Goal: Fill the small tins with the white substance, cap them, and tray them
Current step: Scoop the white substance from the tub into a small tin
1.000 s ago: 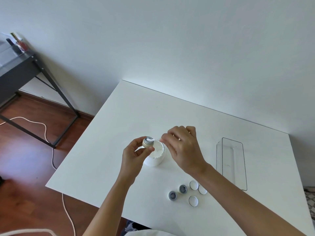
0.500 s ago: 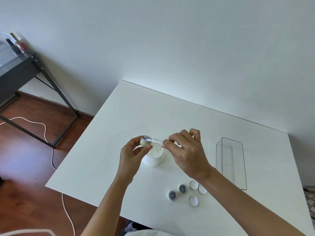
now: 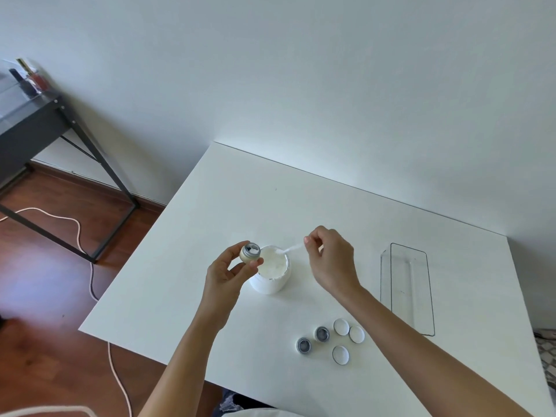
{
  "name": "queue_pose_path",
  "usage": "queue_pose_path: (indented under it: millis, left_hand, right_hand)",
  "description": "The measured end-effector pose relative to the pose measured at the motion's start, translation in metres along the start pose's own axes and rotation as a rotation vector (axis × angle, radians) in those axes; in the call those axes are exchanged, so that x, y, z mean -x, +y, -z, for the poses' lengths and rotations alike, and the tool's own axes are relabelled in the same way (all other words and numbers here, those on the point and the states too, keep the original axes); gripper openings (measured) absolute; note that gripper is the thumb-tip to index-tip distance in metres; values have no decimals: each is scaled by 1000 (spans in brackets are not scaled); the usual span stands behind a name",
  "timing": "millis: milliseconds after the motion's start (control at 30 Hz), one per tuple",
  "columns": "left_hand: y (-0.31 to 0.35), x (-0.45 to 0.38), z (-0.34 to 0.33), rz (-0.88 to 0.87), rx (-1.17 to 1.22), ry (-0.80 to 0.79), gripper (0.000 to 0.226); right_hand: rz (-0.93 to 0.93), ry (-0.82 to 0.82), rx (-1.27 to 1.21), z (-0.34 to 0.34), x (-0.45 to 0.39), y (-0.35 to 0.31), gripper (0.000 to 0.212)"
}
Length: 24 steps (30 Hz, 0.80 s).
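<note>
The left hand [image 3: 224, 273] pinches a small round metal tin [image 3: 249, 253], partly filled with white substance, just left of the open white plastic jar [image 3: 272, 270] on the white table [image 3: 210, 230]. The right hand [image 3: 332, 260] pinches a thin clear spatula [image 3: 290, 248] whose tip reaches over the jar's mouth. Two empty round tins [image 3: 313, 340] and three white round lids [image 3: 346, 337] lie nearer the person, left of the clear rectangular plastic tray [image 3: 427, 296].

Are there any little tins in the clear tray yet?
No, the tray holds nothing; two tins sit on the table and one is in the left hand.
</note>
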<state>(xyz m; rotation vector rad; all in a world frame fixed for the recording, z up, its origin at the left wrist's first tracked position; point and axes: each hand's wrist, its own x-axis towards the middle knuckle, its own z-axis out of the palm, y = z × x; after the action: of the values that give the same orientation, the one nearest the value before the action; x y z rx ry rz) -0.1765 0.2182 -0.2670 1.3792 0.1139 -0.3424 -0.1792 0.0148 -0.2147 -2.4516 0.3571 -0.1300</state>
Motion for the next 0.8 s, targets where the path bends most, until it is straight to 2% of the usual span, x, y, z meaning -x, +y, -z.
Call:
queue_pose_path:
  millis: [200, 367, 500, 567, 800]
  left_hand:
    - [-3, -1, -1, -11, 20, 18, 35]
    - [-6, -2, -1, -26, 3, 7, 29]
    - [-5, -1, -1, -19, -16, 2, 30]
    - [-5, 0, 0, -6, -15, 11, 33]
    - [-8, 0, 0, -1, -39, 32, 31]
  right_hand:
    - [296, -8, 504, -30, -4, 2, 15]
    - [360, -5, 729, -37, -5, 2, 21]
    - [291, -146, 641, -45, -4, 10, 14]
    - [219, -192, 529, -50, -5, 12, 19]
    - [-132, -199, 190, -45, -6, 17, 20]
